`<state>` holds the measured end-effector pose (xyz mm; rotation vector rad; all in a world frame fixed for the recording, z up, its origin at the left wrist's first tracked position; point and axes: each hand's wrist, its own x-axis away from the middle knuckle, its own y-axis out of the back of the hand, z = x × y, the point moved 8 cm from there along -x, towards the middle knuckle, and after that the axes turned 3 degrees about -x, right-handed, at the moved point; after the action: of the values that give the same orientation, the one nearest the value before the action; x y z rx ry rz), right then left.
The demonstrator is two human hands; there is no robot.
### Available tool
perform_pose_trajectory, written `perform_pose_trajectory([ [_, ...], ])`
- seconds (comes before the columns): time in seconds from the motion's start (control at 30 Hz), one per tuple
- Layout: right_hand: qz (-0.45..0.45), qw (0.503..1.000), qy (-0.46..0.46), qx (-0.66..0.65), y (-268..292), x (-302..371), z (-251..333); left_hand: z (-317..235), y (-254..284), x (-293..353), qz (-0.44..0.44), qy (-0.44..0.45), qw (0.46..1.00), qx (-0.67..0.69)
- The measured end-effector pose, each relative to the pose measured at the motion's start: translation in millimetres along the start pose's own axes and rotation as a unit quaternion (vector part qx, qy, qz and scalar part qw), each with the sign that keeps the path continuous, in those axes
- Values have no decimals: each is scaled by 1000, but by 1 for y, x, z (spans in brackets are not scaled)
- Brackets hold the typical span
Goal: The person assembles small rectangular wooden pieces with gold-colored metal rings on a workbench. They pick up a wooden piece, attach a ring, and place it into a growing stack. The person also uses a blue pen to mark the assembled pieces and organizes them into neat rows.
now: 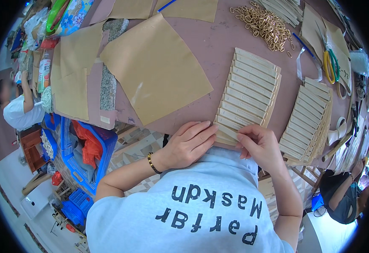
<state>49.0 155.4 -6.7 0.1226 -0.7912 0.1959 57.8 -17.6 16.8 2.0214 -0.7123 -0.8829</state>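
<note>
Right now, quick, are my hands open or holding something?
Left hand: fingers extended by a pale strip; grip can't be told.
Right hand: closed, seemingly pinching that strip's end.

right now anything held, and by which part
The right hand apparently pinches a pale strip by its right end, with the left hand at the other.

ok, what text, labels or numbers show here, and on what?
Light blue T-shirt: two lines of large black lettering, upside down in view; legible, but not copied out here.
Bottle at left: printed label, too small to read surely.
Tan sheet at upper right: dark marks, handwritten-looking; not copied.
Pale strips: faint marks; can't tell whether they're text.
</note>
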Motion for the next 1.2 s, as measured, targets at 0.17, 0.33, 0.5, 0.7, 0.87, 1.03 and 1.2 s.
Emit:
perform_pose_trajectory([
  [0.17,-59,997,39,33,18,16,-3,0,-1,0,6,3,1000,-5],
  [0.33,-99,991,63,63,25,18,-7,0,1,-2,-3,3,1000,-4],
  [0.5,-119,982,79,126,28,17,-10,0,1,-2,-12,8,1000,4],
  [0.7,-125,978,86,145,28,17,-8,0,-1,-2,-5,8,1000,1],
  [0.87,-137,968,111,181,28,18,-6,0,-1,-2,-4,1,1000,0],
  [1.03,-156,947,146,238,27,20,-6,-3,1,-6,-3,-14,1000,-17],
  [1.2,-141,960,144,195,34,21,-2,-8,-1,-16,-1,-11,999,-38],
])
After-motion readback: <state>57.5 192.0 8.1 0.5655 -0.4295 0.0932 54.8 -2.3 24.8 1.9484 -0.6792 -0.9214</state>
